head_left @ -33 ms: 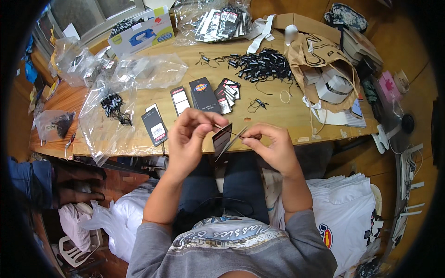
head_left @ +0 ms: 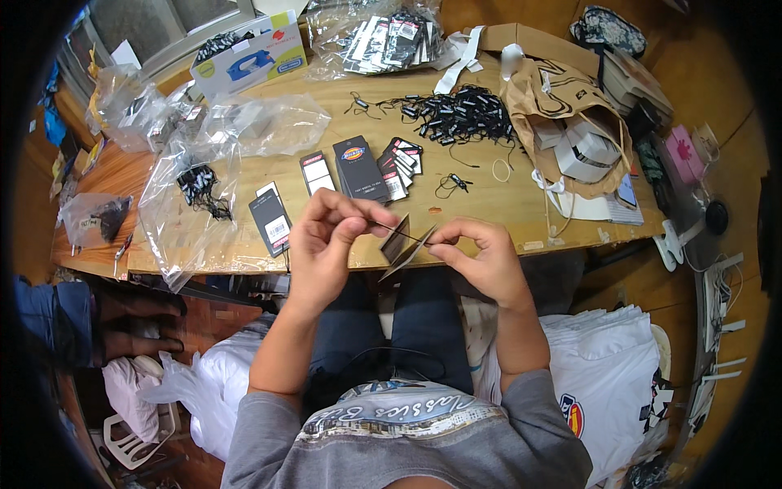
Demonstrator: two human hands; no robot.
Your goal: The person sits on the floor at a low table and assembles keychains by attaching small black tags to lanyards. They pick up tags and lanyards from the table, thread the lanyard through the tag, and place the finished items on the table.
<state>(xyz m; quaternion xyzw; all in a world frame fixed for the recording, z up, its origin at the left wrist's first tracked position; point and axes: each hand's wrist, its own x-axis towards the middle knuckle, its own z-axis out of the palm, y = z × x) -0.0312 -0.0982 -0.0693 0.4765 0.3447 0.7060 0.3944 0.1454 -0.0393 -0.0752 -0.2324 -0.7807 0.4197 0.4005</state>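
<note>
Above the table's front edge, my left hand (head_left: 327, 244) and my right hand (head_left: 482, 251) face each other, each closed in a pinch. A thin black string (head_left: 405, 234) stretches between their fingertips. Two hang tags (head_left: 394, 244) dangle from it, tilted nearly edge-on and slightly apart. Left of my left hand lies a dark tag with a white label (head_left: 270, 218). Just beyond my hands sit a narrow black-and-white tag (head_left: 318, 174), a stack of larger black tags (head_left: 362, 171) and a fanned group of small tags (head_left: 401, 167).
A heap of black tag strings (head_left: 460, 114) covers the back right, beside a brown paper bag (head_left: 562, 98). Clear plastic bags (head_left: 261, 126) lie at left, near an iron box (head_left: 248, 61). White folded shirts (head_left: 607, 359) are stacked below right. Another person's legs (head_left: 134, 326) show at left.
The two tags have turned on the string, and the string now shows as a straight line between my fingers. My hands have shifted only slightly.
</note>
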